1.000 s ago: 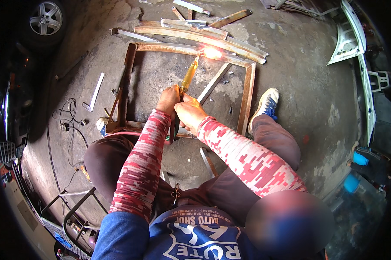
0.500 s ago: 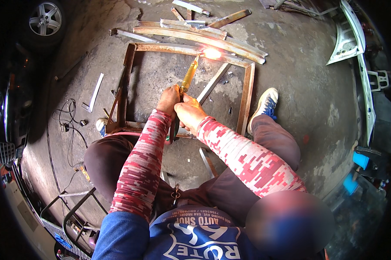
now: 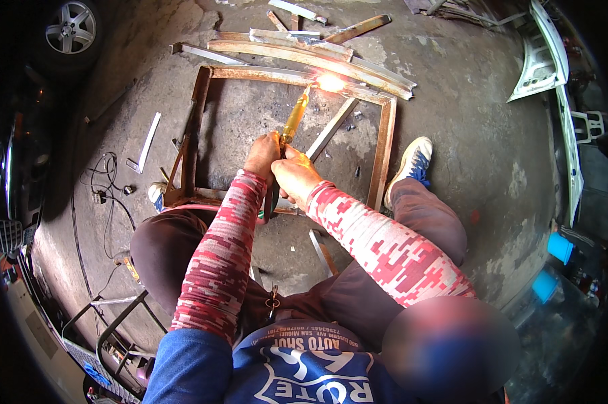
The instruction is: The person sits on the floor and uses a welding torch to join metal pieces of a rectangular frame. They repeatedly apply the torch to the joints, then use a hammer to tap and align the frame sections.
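Note:
A brass-coloured gas torch (image 3: 295, 121) points away from me, its tip beside a bright orange-white glow (image 3: 330, 82) on the far bar of a rusty rectangular steel frame (image 3: 383, 149). My left hand (image 3: 261, 157) is closed round the rear of the torch. Just right of it, my right hand (image 3: 294, 176) is closed on the handle too, the thumb lying along it. Red and green hoses (image 3: 269, 205) show in part below my hands. The glow hides the metal under it.
Several loose steel bars (image 3: 277, 50) lie beyond the frame, and a diagonal bar (image 3: 332, 129) reaches into it. My shoes flank the frame. A tangled black cable (image 3: 106, 178) and a thin metal strip (image 3: 150, 143) lie left. White car panels (image 3: 543, 57) stand at right.

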